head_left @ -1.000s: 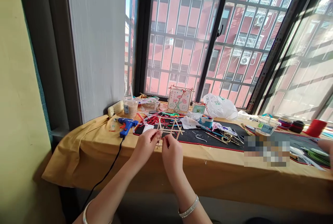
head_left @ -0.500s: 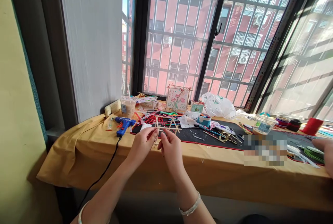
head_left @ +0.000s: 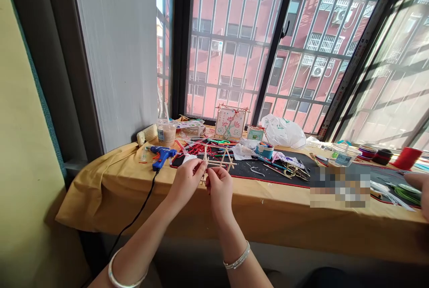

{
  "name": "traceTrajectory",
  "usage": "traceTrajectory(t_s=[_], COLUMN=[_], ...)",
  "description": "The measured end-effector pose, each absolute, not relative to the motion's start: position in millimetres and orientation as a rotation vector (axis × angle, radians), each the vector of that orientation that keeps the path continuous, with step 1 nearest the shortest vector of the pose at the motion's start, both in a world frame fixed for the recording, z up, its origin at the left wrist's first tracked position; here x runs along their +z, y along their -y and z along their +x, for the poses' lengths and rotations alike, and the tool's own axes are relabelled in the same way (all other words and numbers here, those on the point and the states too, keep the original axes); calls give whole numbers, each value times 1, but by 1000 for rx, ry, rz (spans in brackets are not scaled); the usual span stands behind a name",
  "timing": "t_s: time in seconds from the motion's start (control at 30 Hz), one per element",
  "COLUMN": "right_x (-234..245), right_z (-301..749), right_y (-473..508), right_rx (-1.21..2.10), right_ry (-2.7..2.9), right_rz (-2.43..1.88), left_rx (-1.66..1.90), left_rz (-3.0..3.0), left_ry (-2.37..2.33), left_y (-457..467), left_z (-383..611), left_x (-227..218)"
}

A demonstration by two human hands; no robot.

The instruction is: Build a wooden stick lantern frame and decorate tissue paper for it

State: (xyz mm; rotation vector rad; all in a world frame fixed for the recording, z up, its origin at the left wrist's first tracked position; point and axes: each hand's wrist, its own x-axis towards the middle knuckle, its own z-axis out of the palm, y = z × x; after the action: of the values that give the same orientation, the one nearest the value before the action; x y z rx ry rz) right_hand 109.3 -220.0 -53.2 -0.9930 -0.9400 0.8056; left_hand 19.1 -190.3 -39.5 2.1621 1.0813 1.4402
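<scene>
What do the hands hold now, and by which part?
A frame of crossed wooden sticks: the left hand and the right hand hold its near edge; the exact spot is hidden.

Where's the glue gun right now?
In the head view, the blue glue gun lies on the yellow cloth, left of the left hand, with the plastic cup behind it.

Left hand and right hand side by side — fingers pinched.
</scene>
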Motion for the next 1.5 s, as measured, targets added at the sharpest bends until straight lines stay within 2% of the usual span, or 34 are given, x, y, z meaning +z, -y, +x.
traceTrajectory(t_s=[0.1,0.2,0.33,0.43,0.57,0.7,0.87,1.07,1.17,1.3,1.4,1.5], right_x=[-70,-111,-156,-139,-83,-54,-67,-140,-155,-115,-75,-57], right_z=[109,112,139,172,198,199,196,251,301,311,263,208], right_y=[239,266,291,287,253,225,241,312,340,342,318,289], right_rx=[858,903,642,382,187,119,-7,24,129,-65,-35,-134], right_ry=[1007,1125,1544,1450,1412,1484,1502,1443,1359,1107,1326,1515], right_rz=[-1058,-1133,-1337,-1336,-1390,-1412,-1469,-1599,-1613,-1482,-1392,-1428], left_rx=[1445,1446,1457,1482,1534,1542,1548,1637,1692,1690,1657,1625], left_rz=[2165,2165,2158,2162,2199,2257,2297,2269,2238,2219,2222,2234], left_ry=[-1083,-1076,-1058,-1070,-1116,-1124,-1124,-1117,-1112,-1103,-1098,-1098], left_y=[189,187,186,186,182,180,178,174,173,175,179,182], left_z=[19,18,17,20,25,26,25,18,12,13,22,32], left_x=[-41,-43,-47,-52,-58,-59,-60,-58,-54,-50,-52,-55])
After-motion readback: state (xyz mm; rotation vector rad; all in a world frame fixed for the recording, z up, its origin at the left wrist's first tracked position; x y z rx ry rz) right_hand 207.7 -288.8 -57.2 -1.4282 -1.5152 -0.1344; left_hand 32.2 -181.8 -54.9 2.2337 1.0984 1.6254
